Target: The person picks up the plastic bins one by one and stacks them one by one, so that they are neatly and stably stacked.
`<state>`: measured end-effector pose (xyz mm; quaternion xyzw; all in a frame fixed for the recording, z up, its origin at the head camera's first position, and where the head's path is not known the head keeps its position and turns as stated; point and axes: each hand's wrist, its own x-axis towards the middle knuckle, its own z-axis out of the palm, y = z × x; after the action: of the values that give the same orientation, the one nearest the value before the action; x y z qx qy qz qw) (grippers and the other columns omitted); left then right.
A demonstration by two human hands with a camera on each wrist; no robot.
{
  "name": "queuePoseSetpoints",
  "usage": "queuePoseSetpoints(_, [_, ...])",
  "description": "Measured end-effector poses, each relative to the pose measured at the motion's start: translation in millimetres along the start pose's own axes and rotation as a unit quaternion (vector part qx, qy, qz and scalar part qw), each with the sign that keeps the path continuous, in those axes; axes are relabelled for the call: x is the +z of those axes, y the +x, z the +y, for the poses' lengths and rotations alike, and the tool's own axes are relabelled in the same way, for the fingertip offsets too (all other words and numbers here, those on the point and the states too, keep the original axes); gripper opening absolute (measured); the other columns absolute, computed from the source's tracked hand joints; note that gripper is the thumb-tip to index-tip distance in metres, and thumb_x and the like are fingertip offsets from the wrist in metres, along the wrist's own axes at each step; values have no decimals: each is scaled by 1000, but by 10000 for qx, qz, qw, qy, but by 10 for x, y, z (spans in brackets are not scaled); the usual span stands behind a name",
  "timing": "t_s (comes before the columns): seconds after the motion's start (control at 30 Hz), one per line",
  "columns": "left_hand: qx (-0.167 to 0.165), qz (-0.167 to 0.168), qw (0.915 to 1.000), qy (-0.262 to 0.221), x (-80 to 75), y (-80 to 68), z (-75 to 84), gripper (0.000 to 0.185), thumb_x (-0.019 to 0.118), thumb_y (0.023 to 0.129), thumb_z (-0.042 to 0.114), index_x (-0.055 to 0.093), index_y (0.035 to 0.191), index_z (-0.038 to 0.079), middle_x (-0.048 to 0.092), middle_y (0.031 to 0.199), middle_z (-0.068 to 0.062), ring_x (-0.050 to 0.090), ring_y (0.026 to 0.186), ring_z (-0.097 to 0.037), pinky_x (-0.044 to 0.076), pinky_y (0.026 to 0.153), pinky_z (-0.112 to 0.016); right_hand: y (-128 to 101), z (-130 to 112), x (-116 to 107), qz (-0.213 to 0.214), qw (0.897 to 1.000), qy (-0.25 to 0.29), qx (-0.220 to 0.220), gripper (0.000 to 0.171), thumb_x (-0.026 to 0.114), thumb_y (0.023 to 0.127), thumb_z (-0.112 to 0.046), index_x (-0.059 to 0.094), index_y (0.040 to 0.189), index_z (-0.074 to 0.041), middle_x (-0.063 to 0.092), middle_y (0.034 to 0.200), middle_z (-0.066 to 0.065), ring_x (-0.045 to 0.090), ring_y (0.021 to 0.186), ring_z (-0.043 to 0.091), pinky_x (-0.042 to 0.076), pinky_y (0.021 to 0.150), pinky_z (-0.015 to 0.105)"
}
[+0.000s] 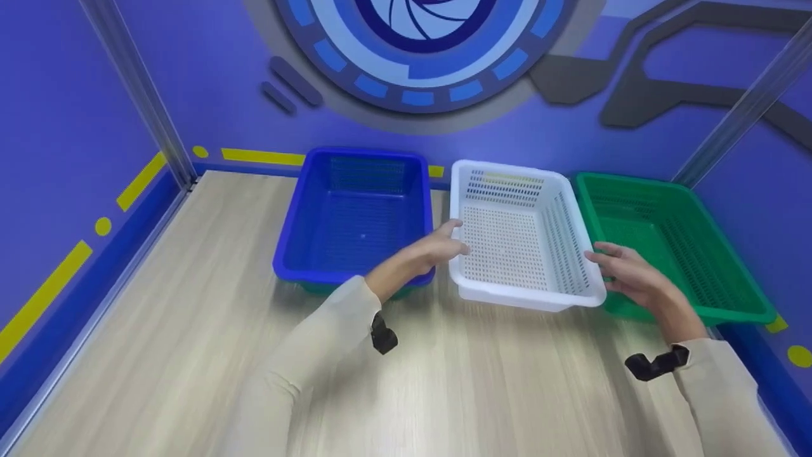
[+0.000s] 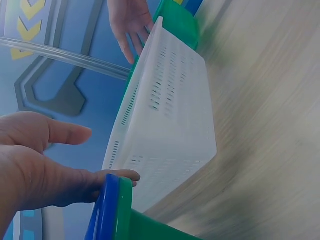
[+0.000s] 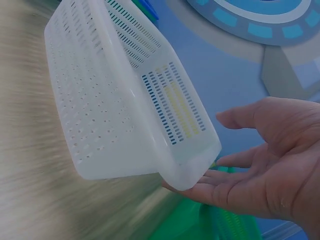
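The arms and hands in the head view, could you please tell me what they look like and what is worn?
The left sleeve and right sleeve are long, plain and cream-coloured. At the end of each sits a small, bent black piece. The left hand and right hand are bare, with no gloves, and no cables show.

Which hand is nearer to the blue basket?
Left. The left hand is by the right rim of the blue basket; the right hand is farther off, beyond the white basket.
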<state>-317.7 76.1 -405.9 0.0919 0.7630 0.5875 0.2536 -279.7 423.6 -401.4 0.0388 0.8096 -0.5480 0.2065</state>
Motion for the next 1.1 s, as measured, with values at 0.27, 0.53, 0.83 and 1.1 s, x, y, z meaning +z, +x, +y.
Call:
queuePoseSetpoints(0.27, [-118, 274, 9990, -318, 36, -66, 33, 66, 53, 87, -9, 30, 144, 12, 49, 133, -12, 49, 117, -26, 42, 102, -45, 6, -35, 14, -71, 9994, -331, -81, 74, 38, 91, 5, -9, 148, 4, 16, 151, 32, 27, 136, 44, 23, 110, 60])
queuePoseSetpoints(0.53, [74, 481, 9983, -311, -11, -101, 83, 72, 60, 82, -11, 33, 144, 13, 48, 135, -13, 50, 117, -26, 46, 99, -42, -11, -60, -51, 21, 9991, -415, 10, 75, 42, 89, 7, -3, 149, 3, 17, 150, 31, 45, 120, 24, 45, 98, 35])
queuePoseSetpoints(0.83, [436, 226, 9936, -1019, -115, -109, 71, 76, 60, 78, -14, 34, 144, 13, 41, 142, -17, 52, 119, -30, 53, 87, -35, -63, -52, -102, -28, 10000, -30, 85, 82, 45, 90, 6, -10, 150, -3, 6, 154, 29, 49, 114, 17, 50, 86, 25])
queuePoseSetpoints(1.1, [532, 11, 9850, -1639, -170, -123, 73, 83, 62, 73, -18, 38, 142, 19, 38, 146, -15, 56, 114, -29, 53, 89, -40, -151, -73, -158, -281, 9980, 558, 84, 85, 46, 91, 6, -14, 149, -4, -5, 155, 27, 53, 107, 9, 51, 87, 28])
